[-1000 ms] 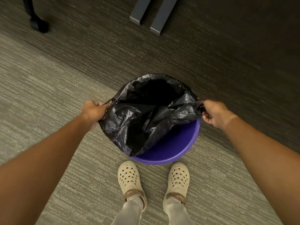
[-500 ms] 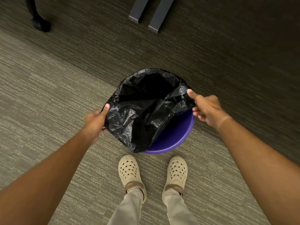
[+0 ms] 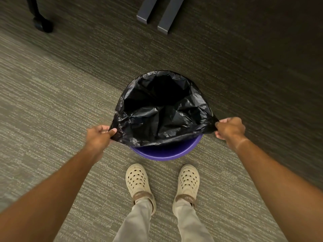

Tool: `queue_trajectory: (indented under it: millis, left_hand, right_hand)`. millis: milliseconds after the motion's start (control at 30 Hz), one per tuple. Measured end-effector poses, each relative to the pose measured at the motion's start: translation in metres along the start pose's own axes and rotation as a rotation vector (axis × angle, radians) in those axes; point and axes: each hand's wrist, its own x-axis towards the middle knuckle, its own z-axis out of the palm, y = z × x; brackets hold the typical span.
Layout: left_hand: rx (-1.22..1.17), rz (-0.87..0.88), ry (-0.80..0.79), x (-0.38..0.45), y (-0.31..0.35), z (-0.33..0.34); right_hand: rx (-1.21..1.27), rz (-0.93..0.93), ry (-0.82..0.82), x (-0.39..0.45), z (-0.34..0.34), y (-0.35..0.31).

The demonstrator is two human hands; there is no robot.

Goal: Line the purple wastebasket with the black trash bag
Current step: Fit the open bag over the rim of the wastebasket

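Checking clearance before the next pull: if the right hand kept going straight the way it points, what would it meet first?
The right hand points inward at the black trash bag it already grips. Past that, likely the purple wastebasket rim, though depth is unclear.

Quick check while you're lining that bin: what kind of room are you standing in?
Probably an office or similar workplace. The floor is striped commercial carpet, grey metal furniture legs and a black chair caster stand nearby, and the purple wastebasket is a small desk-side bin.
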Motion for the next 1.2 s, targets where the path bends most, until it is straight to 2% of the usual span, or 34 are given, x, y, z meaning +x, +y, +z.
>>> queue_trajectory:
  millis: [200, 300, 400, 467, 533, 600, 700, 767, 900, 1033, 1200]
  left_hand:
    - [-0.107, -0.141, -0.121, -0.018, -0.011, 0.014]
    - [-0.057, -0.205, -0.149, -0.022, -0.018, 0.018]
    - [0.039, -0.209, -0.144, -0.022, -0.026, 0.021]
    - [0.201, -0.106, -0.069, -0.023, -0.03, 0.022]
    - [0.283, -0.048, 0.023, -0.025, -0.032, 0.024]
    - [0.202, -0.103, 0.028, -0.028, -0.032, 0.027]
    - [-0.088, -0.339, -0.117, -0.032, -0.029, 0.031]
    - [-0.177, -0.409, -0.2, -0.037, -0.029, 0.033]
    - [-0.257, -0.493, -0.201, -0.046, -0.032, 0.039]
    - [-0.333, -0.555, -0.196, -0.045, -0.038, 0.043]
    - [-0.086, -0.466, -0.169, -0.043, -0.055, 0.046]
  right_hand:
    - [0.212, 0.124, -0.303, -0.029, 0.013, 0.006]
    - [0.215, 0.171, -0.368, -0.04, 0.015, 0.01]
    - [0.133, 0.139, -0.305, -0.04, 0.017, 0.017]
    - [-0.064, 0.035, -0.145, -0.036, 0.018, 0.021]
    - [-0.155, -0.03, -0.034, -0.032, 0.017, 0.023]
    - [-0.016, 0.059, -0.07, -0.03, 0.016, 0.023]
    - [0.459, 0.349, -0.262, -0.033, 0.017, 0.017]
    - [0.585, 0.425, -0.298, -0.034, 0.019, 0.016]
    - [0.675, 0.509, -0.335, -0.028, 0.024, 0.03]
    - [0.625, 0.517, -0.375, -0.02, 0.031, 0.043]
    - [0.585, 0.465, -0.319, -0.02, 0.036, 0.047]
